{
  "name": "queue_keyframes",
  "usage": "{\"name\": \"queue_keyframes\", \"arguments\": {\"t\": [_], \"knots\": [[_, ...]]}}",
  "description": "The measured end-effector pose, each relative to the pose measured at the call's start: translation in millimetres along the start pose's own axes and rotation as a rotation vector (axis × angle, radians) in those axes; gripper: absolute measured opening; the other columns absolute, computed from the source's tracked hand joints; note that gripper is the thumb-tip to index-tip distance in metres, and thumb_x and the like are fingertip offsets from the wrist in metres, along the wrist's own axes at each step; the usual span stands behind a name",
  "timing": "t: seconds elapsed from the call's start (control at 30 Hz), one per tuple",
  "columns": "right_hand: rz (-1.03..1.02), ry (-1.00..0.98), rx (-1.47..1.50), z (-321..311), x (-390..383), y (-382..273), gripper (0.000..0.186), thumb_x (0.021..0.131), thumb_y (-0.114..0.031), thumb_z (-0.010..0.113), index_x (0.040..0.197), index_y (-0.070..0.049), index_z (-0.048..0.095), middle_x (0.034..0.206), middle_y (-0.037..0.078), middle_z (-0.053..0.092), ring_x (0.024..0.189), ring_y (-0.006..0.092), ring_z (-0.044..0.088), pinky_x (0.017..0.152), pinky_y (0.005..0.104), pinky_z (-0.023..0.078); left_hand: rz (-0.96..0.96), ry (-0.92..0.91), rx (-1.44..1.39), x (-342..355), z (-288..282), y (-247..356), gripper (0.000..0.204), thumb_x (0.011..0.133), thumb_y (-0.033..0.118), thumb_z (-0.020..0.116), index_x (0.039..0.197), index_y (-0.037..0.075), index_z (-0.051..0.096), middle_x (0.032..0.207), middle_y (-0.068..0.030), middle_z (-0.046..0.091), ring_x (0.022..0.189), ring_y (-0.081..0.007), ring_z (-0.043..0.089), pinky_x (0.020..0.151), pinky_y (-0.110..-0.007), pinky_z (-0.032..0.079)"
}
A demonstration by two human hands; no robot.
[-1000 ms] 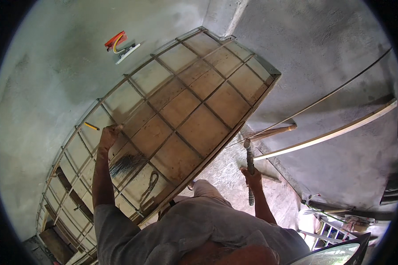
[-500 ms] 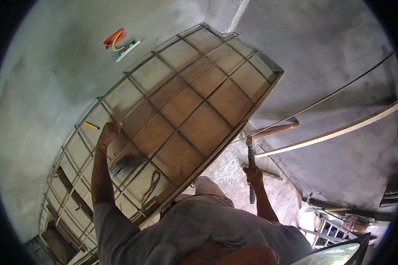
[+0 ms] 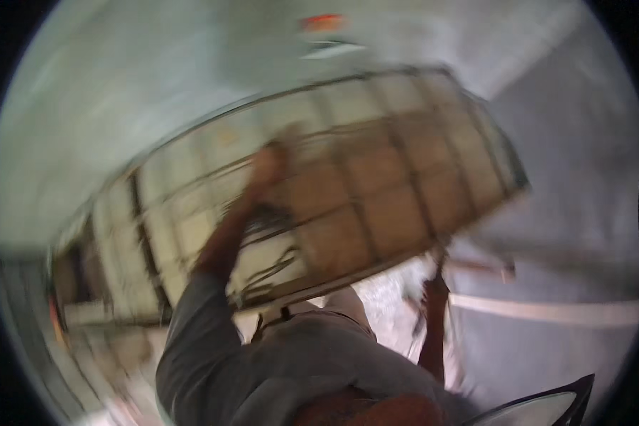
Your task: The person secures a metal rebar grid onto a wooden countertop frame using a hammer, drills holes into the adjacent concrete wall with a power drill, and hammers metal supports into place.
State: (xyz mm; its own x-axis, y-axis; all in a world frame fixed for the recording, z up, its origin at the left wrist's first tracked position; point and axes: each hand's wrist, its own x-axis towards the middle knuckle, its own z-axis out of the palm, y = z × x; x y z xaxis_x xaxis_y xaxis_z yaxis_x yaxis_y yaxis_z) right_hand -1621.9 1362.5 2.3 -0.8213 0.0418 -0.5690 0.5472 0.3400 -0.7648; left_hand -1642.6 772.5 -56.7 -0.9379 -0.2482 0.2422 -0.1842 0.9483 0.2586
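Observation:
Motion smears the picture. My left hand (image 3: 268,165) is over a large tan panel (image 3: 326,195) crossed by a grid of thin dark bars (image 3: 357,206). Its fingers are too blurred to show whether they grip a bar. Beside my left forearm, on the panel, lies a dark bristly tuft (image 3: 268,216), with a looped cord or wire (image 3: 280,264) closer to me. At the panel's near right edge my right hand (image 3: 435,290) is closed round a dark rod-shaped tool (image 3: 418,325), whose upper end blurs into the panel's edge.
A pale wooden strip (image 3: 539,309) runs rightward past my right hand. Behind it is a blurred brown stick-like thing (image 3: 486,267). On the grey-green wall beyond the panel is an orange-red box (image 3: 322,23) with a white plate (image 3: 334,49) hanging below. A dark-framed glass piece (image 3: 532,412) is at lower right.
The view has swung, so the panel now lies more level and further right. My left hand appears higher and further right. The tool in my right hand is tilted now, where it was upright.

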Motion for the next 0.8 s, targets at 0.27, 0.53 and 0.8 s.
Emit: {"name": "queue_keyframes", "arguments": {"t": [0.27,0.53,0.8], "knots": [[-0.272,-0.087,-0.06,22,18,-57,0.03,0.086,-0.032,0.064,0.089,-0.004,0.053,0.065,0.007,0.053,0.047,0.0153,0.048,0.039,0.0291,0.04,-0.311,0.513,-0.186,-66,-116,7,0.023,0.084,0.02,0.063,0.102,0.006,0.068,0.098,-0.0174,0.065,0.094,-0.0342,0.063,0.086,-0.046,0.048],[-0.32,-0.65,0.072,98,72,-112,0.045,0.102,-0.041,0.036,0.115,-0.003,0.055,0.073,0.012,0.06,0.057,0.0179,0.058,0.047,0.0323,0.047,-1.139,0.946,-0.32,-287,-278,-194,0.034,0.086,0.028,0.065,0.1,-0.003,0.068,0.086,-0.0179,0.069,0.081,-0.0261,0.067,0.073,-0.036,0.051],[-1.014,-0.47,-0.319,379,-203,-225,0.015,0.094,-0.016,0.054,0.099,-0.002,0.058,0.071,0.003,0.051,0.058,0.0094,0.046,0.053,0.0259,0.037,-1.32,1.074,-1.238,-432,-279,-379,0.032,0.091,0.026,0.063,0.1,-0.005,0.06,0.087,-0.0133,0.065,0.07,-0.0216,0.062,0.06,-0.031,0.05]]}}
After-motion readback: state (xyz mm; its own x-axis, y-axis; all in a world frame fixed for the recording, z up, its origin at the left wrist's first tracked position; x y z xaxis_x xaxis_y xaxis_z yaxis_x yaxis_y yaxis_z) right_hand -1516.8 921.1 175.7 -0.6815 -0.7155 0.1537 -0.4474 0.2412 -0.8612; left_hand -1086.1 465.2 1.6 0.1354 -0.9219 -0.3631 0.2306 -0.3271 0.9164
